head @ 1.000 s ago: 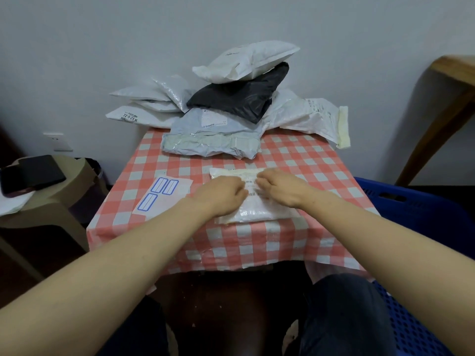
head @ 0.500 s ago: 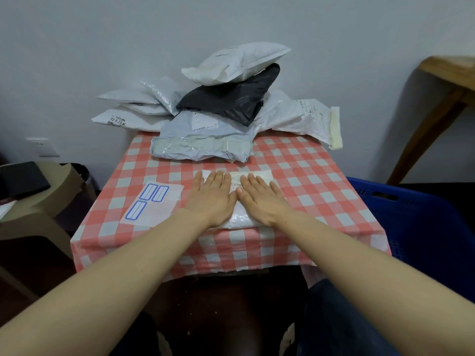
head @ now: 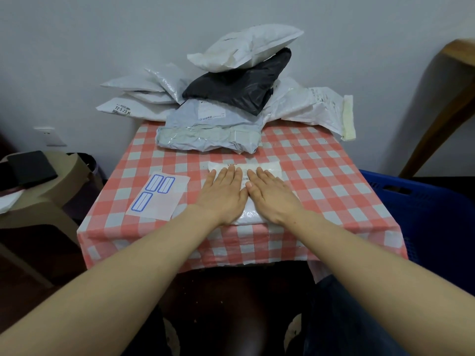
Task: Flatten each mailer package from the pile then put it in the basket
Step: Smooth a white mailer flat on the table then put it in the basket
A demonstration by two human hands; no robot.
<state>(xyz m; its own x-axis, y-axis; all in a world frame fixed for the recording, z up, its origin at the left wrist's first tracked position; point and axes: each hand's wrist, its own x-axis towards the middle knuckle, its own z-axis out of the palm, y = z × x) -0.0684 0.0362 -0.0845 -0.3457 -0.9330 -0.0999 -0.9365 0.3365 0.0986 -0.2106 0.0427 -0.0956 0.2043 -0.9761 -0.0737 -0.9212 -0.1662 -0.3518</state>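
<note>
left hand: your left hand (head: pixel 223 194) lies palm down, fingers straight and together, gripping nothing, pressing the left half of the white mailer (head: pixel 267 167).
right hand: your right hand (head: pixel 272 195) does the same on the right half, flat and uncurled, with the two thumbs side by side.
mailer: centre of the frame, at the near edge of the desk (head: pixel 321 176), under both palms. Its far edge shows past your fingertips.
pile (head: pixel 210 122): upper centre, at the back of the desk by the wall. A white bag sits on the black mailer (head: pixel 239 86), with grey ones below.
basket (head: pixel 424 214): blue, at the right edge of the frame, beside the desk.
label sheet (head: pixel 159 195): flat on the checked cloth, left of your left hand.
</note>
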